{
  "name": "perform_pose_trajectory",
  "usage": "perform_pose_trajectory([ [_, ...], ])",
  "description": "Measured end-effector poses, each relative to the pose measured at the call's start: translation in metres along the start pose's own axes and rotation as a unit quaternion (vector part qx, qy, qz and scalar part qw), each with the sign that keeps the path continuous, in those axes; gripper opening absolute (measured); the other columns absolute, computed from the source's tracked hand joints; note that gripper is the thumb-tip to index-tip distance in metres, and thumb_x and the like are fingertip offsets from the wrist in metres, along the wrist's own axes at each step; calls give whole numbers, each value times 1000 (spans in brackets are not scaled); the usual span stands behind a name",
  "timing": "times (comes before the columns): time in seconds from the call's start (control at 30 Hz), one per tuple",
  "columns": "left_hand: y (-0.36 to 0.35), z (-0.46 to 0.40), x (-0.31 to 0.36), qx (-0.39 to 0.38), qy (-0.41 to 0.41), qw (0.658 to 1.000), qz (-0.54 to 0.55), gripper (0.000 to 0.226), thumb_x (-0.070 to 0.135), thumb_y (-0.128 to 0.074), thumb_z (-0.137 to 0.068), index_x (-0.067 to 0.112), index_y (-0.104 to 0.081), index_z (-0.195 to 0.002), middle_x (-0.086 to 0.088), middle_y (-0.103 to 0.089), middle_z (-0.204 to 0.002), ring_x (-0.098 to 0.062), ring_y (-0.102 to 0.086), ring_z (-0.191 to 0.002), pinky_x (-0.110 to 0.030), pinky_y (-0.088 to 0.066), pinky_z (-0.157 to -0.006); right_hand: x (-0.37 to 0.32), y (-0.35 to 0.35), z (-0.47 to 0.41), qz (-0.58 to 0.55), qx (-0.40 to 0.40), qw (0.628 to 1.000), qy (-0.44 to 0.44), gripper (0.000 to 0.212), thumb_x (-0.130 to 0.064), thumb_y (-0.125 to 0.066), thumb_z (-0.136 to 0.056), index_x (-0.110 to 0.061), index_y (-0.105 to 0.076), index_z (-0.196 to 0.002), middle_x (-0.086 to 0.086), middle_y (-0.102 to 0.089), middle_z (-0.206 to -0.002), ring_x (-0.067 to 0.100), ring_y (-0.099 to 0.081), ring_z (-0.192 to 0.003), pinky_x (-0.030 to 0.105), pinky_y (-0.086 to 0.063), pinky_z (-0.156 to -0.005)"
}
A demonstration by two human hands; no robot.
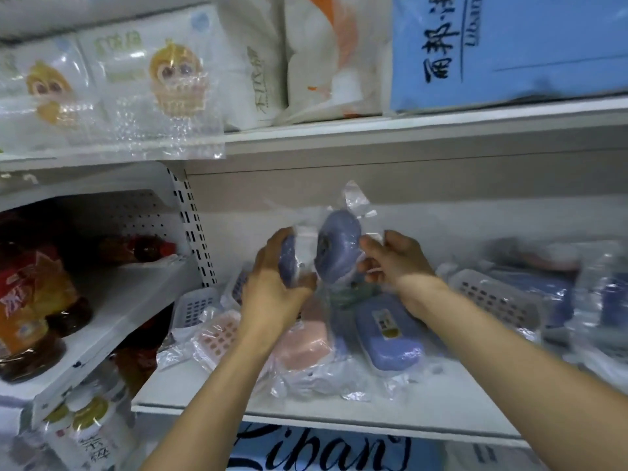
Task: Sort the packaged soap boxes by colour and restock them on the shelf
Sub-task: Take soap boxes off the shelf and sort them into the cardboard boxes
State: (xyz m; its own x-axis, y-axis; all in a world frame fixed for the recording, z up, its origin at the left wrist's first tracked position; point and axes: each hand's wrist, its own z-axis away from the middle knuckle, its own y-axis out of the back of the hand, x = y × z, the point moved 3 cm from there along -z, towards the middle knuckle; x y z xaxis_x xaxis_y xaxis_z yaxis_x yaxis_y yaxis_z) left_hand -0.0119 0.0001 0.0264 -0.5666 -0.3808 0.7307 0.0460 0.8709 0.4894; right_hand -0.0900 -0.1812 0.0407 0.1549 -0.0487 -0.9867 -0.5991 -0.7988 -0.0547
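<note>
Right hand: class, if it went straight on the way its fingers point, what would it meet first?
Probably the purple plastic-wrapped soap box that the right hand already pinches; the left hand lies beyond, though depth is unclear.

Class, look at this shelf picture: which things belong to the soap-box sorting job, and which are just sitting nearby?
Job:
left hand gripping one purple soap box
right hand holding another purple box
purple box lying on the shelf
pink box

Nearby:
tissue packs
blue pack
bottles
</note>
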Motion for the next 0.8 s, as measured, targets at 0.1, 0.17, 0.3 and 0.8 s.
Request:
perform_pose_trajectory([
  [0.1,-13,30,41,-19,-51,998,8,78,38,-76,-78,46,-30,-141,9,-52,-138,-15,-56,-116,-36,-50,-97,-20,60,37,53,53,995,63,21,-20,-66,-90,-5,-57,-78,11,-60,-65,16,-53,-55,24,-42,-49],
  [0.17,-28,59,70,-29,-79,995,49,77,32,-77,-79,45,-33,-141,20,-46,-142,-5,-49,-123,-32,-46,-101,-32,107,69,91,78,989,92,25,-24,-65,-90,0,-61,-84,9,-60,-67,13,-52,-58,23,-42,-52],
  [0.3,-79,128,137,-93,-82,978,167,73,21,-77,-80,53,-33,-129,52,-43,-116,21,-48,-108,-10,-40,-91,-47,211,146,95,149,979,99,21,-24,-65,-90,-4,-68,-82,1,-60,-68,8,-51,-60,22,-44,-60],
  [0.8,-309,460,375,-447,-19,802,396,64,12,-65,-81,58,-45,-121,12,-47,-140,-16,-62,-111,-51,-59,-81,-24,593,472,29,470,876,-108,47,-56,-45,-95,-14,-64,-89,5,-69,-87,20,-65,-70,29,-52,-62],
])
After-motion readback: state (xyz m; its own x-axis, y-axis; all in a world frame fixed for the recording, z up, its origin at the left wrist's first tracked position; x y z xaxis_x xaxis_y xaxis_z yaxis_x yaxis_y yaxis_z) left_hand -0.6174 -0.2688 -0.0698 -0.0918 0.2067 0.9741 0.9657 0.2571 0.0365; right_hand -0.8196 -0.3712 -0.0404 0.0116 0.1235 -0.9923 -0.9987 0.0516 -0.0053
